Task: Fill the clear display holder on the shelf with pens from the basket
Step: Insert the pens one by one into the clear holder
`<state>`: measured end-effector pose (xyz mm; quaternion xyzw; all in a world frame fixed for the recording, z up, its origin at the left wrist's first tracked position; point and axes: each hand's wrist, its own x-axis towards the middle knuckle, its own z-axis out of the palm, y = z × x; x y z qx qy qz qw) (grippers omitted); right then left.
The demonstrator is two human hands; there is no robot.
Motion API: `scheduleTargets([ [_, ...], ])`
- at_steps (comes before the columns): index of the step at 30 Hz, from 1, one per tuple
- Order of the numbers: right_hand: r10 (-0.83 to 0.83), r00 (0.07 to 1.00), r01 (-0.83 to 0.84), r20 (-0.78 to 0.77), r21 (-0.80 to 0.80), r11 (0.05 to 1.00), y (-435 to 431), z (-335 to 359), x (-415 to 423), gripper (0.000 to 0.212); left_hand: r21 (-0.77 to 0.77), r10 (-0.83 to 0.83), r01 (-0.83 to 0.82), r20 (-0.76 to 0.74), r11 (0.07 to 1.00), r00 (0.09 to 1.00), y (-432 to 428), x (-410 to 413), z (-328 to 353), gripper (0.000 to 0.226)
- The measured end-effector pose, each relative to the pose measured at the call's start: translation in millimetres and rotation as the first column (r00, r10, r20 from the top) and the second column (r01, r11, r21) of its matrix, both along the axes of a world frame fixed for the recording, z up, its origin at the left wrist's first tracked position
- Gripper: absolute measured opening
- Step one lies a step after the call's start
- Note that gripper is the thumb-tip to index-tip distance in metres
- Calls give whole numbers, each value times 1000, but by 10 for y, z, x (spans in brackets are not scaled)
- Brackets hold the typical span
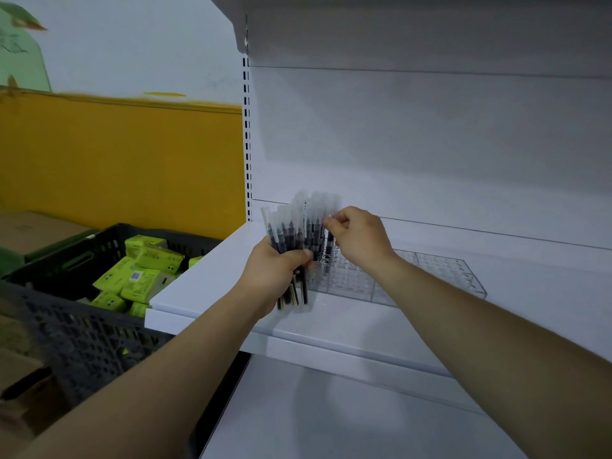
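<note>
Shelf [212, 289]: smooth white painted metal, satin. Display holder [430, 270]: clear glossy plastic. Pens [291, 226]: frosted translucent plastic caps. Basket [82, 329], lower left: dark matt plastic lattice; green packs [139, 283]: glossy wrap.

Light is dim and even, with a cool grey-blue cast over the white shelf [205, 286], whose surfaces read matt. The upper right of the frame lies in deeper shade. A soft shadow sits on the shelf below my left hand [278, 270] and its bundle of pens [288, 231]. Straight edges bow toward the frame borders, as a wide lens gives. The left side is smeared: the basket [82, 339] mesh and the green packets [139, 279] lose detail. The pen caps read hazy.
</note>
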<state>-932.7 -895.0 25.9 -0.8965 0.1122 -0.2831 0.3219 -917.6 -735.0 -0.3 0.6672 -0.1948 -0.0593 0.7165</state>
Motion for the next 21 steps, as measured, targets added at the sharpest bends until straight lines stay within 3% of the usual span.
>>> scheduleTargets([
  [3,-45,992,37,119,69,997,19,32,-123,27,-29,-17,17,-7,999,1000,-2,-33,28,13],
  [5,8,984,-27,178,108,994,68,109,-233,21,-51,-24,24,3,998,1000,-4,-47,53,10],
  [8,193,977,-204,89,137,969,173,202,-359,22,-50,-36,38,40,998,999,-24,-70,86,11],
  [10,235,971,-238,38,140,961,213,223,-384,20,-17,-50,52,69,999,996,-35,-87,102,13],
  [13,207,976,-214,64,154,965,207,239,-366,14,-35,-47,49,53,998,997,-45,-133,118,13],
  [18,47,963,-126,264,292,948,98,352,-347,15,-79,61,-69,-98,995,993,30,-128,137,22],
  [21,7,958,-82,285,251,964,29,336,-311,13,-73,56,-67,-138,995,989,78,-115,118,21],
])
